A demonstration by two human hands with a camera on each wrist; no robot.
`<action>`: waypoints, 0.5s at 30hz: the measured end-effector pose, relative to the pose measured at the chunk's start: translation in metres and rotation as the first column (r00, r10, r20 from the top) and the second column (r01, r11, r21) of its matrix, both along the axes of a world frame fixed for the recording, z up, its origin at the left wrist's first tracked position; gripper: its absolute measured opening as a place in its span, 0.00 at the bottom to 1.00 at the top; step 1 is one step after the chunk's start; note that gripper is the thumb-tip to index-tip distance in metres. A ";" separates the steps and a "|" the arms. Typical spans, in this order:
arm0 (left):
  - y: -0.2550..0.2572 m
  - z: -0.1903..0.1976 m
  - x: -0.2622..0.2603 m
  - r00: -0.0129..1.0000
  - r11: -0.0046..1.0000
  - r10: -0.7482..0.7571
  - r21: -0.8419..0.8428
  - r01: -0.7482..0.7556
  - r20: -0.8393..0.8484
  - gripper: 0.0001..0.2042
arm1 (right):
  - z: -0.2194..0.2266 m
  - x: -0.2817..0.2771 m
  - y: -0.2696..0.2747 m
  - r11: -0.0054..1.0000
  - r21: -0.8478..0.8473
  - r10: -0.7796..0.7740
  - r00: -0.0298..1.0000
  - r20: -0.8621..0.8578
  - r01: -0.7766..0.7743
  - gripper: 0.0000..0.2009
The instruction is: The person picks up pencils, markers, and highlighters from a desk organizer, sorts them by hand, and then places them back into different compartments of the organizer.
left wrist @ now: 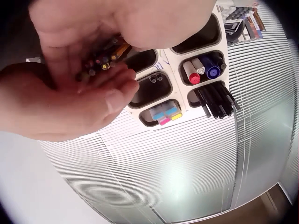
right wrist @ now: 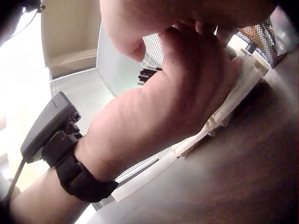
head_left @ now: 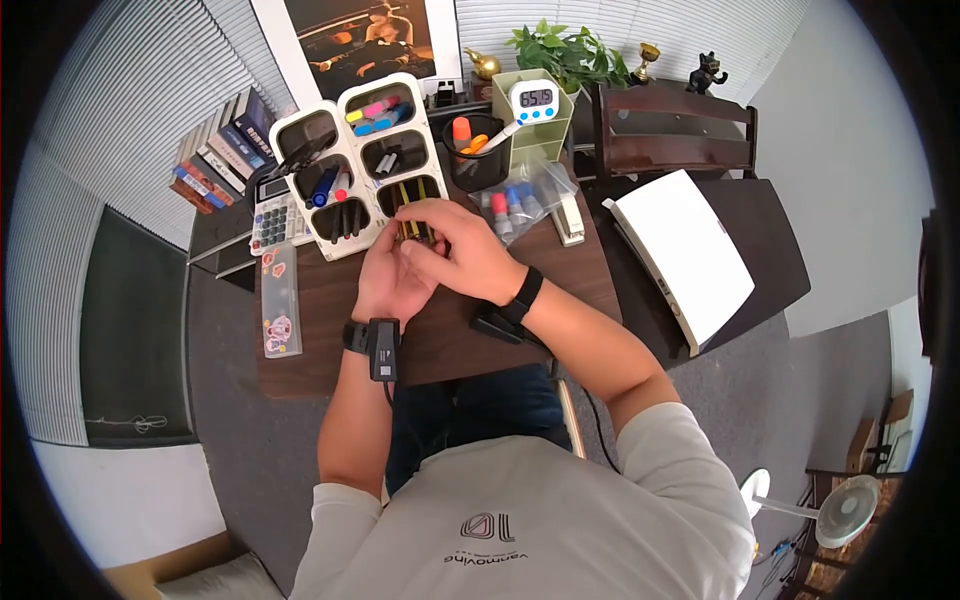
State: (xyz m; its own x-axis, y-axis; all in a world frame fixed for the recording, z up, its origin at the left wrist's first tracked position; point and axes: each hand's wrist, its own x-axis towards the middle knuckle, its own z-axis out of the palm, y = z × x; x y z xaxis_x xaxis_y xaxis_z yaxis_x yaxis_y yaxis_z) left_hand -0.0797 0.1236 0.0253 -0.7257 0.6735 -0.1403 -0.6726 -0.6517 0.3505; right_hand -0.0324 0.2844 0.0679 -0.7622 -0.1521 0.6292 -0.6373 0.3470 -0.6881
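Both hands meet at the near right compartment of a white organizer [head_left: 335, 165], where yellow-and-black pencils [head_left: 408, 192] stand. My left hand [head_left: 385, 280] is palm up, its fingers curled round the lower part of the bundle. From the right, my right hand [head_left: 465, 250] closes over the same bundle with bent fingers. In the left wrist view, the pencil ends [left wrist: 106, 63] show between my left hand [left wrist: 121, 21] and my right hand [left wrist: 74, 107]. The right wrist view has my left hand [right wrist: 177, 84] below my right hand [right wrist: 182, 16]; the pencils are hidden there.
Highlighters [head_left: 380, 122], markers [head_left: 323, 187] and black pens [head_left: 346, 222] fill other compartments. To the right are a mesh pen cup [head_left: 478, 170], a bag of markers [head_left: 520, 205] and a stapler [head_left: 568, 222]. A pencil case [head_left: 281, 300] and calculator [head_left: 275, 218] lie left; books [head_left: 225, 150] stand behind.
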 end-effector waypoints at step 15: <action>0.019 0.033 -0.001 0.970 0.991 -0.054 0.135 0.023 0.238 0.18 | -0.009 -0.011 0.004 0.958 -0.171 -0.242 0.969 -0.049 0.230 0.09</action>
State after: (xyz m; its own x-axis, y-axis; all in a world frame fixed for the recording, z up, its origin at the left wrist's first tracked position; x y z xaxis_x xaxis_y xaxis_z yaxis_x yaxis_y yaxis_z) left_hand -0.0803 0.1431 0.0580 -0.6545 0.7243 -0.2170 -0.7522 -0.6529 0.0893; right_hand -0.0433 0.2889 0.0586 -0.7177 0.1361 0.6829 -0.5987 0.3801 -0.7050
